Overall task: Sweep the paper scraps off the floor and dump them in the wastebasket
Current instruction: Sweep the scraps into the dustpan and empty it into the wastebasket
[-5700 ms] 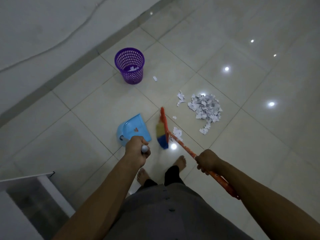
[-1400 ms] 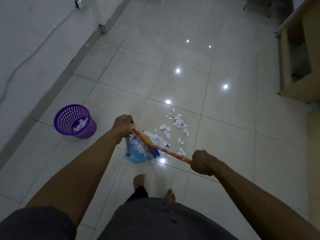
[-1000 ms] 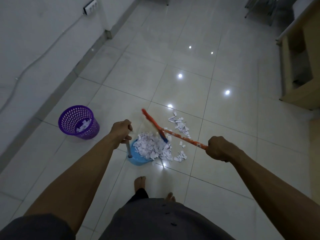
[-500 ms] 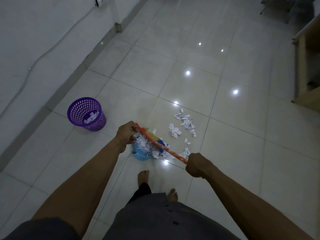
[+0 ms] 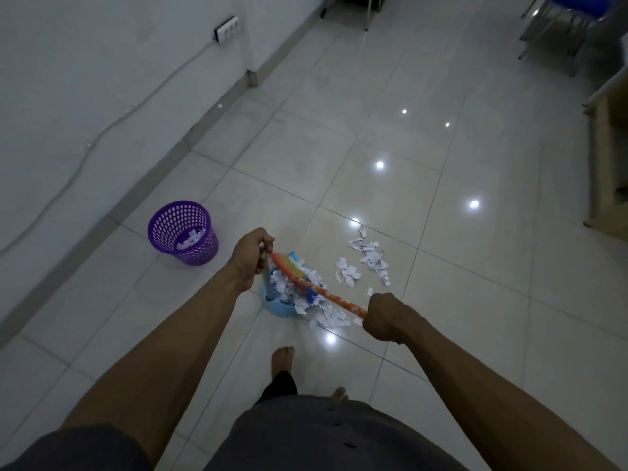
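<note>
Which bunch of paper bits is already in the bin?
The small white bunch inside the purple wastebasket. The big heap sits on the blue dustpan, and the other bits lie scattered on the floor tiles.

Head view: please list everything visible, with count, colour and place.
wastebasket: one, purple mesh, on the floor near the left wall, white scraps inside
dustpan: one, blue with grey handle, on the floor ahead of the feet, heaped with scraps
broom: one, orange handle, yellow and blue bristles, across the dustpan
paper scraps: many, white, in the dustpan, at its mouth, and a loose cluster beyond it
power strip: one, white, on the wall, top left
cable: one, white, along the wall
wooden furniture: one, tan, right edge
chair: blue seat, metal legs, top right
left hand: grips the dustpan handle
right hand: grips the broom handle
bare feet: two, bottom centre
</note>
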